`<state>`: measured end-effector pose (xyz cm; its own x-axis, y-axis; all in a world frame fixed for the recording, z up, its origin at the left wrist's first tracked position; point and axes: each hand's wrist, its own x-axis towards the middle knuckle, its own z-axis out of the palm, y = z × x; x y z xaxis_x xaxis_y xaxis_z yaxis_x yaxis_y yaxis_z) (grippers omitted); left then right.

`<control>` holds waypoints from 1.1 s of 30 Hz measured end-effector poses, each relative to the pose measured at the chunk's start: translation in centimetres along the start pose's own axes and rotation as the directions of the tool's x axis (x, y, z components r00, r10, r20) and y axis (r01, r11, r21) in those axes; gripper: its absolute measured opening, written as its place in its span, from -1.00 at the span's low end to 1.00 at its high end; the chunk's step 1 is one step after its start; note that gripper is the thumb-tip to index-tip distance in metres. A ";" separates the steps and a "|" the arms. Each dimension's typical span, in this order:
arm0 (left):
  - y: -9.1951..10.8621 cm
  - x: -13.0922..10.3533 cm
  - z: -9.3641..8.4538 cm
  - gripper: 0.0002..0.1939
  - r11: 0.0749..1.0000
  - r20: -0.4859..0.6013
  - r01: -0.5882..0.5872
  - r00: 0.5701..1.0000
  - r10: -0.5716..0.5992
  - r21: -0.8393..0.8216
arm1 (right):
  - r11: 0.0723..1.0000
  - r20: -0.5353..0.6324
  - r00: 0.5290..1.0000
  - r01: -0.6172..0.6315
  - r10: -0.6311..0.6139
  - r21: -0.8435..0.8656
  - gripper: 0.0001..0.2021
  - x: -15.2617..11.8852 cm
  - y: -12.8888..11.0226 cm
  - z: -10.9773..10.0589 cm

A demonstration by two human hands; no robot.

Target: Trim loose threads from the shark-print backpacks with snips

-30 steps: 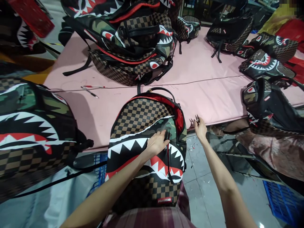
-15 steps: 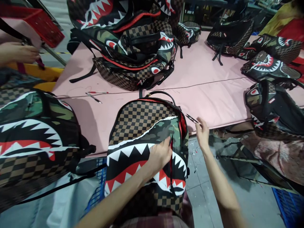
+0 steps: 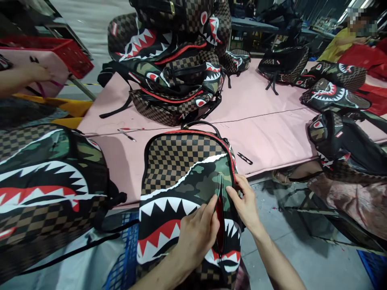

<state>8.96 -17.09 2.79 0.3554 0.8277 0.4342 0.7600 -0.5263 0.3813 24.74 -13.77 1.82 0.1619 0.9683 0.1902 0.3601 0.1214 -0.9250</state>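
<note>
A backpack (image 3: 181, 161) with a brown-and-black check, camouflage and a shark-mouth print stands upright in front of me, leaning at the table edge. Its vertical front zipper pocket (image 3: 221, 225) gapes, showing red lining. My left hand (image 3: 199, 229) is closed with curled fingers at the pocket's left edge; its thumb is hidden. My right hand (image 3: 245, 203) grips the backpack's right side, thumb on the front beside the zipper and fingers round the edge. Black thread snips (image 3: 244, 158) lie on the table just beyond the right hand, touched by neither hand.
Similar backpacks are piled (image 3: 175, 88) on the pink table (image 3: 256, 125). Another backpack (image 3: 45, 189) stands at left, others at right. Pens (image 3: 128, 135) lie near the pile. A co-worker's hand (image 3: 39, 74) is at far left by a red basket (image 3: 78, 60); a person in yellow sits far right.
My right hand has let go of the thread snips, leaving them on the table, and moved onto the backpack's right side. My left hand has shifted down along the pocket, which now gapes wider.
</note>
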 end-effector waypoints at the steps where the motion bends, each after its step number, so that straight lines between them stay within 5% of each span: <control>1: 0.0 0.0 0.0 -0.57 1.000 -0.019 0.002 1.000 -0.002 0.001 | 1.000 0.008 1.000 -0.007 0.007 0.008 -0.75 -0.1 -0.1 0.0; 7: -0.2 0.0 0.3 -0.62 0.989 0.052 0.132 0.990 -0.128 -0.074 | 0.991 0.025 0.995 -0.101 0.099 0.093 -0.75 -0.4 -0.5 0.2; 12: -0.6 0.2 0.9 -0.55 0.878 0.241 0.386 0.915 -0.324 -0.283 | 0.992 -0.012 0.995 -0.093 0.094 0.088 -0.79 0.0 -0.3 0.5; 17: -2.6 0.8 0.5 -0.56 0.541 0.472 0.629 0.777 -0.417 -0.558 | 0.998 -0.108 0.992 -0.065 0.067 0.022 -0.85 0.9 0.7 0.7; 20: -4.0 0.6 0.2 -0.49 0.312 0.588 0.716 0.694 -0.416 -0.625 | 0.980 -0.058 0.988 -0.133 0.143 0.149 -0.84 1.6 1.5 0.8; 23: -4.8 0.3 0.2 -0.46 0.188 0.618 0.743 0.647 -0.446 -0.642 | 0.959 -0.006 0.983 -0.178 0.184 0.222 -0.83 2.0 1.9 0.9; 29: -4.8 0.3 0.4 -0.48 0.172 0.609 0.738 0.645 -0.462 -0.652 | 0.941 0.051 0.982 -0.190 0.183 0.279 -0.81 2.2 2.0 0.8; 33: -4.4 0.4 0.3 -0.51 0.252 0.577 0.723 0.674 -0.461 -0.643 | 0.961 0.109 0.987 -0.142 0.119 0.237 -0.82 2.3 1.7 0.3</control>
<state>5.92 -14.43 1.07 0.2031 0.9129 -0.3541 0.0989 0.3406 0.9350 25.45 -11.24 0.59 0.1024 0.9939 0.0416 0.1054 0.0307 -0.9940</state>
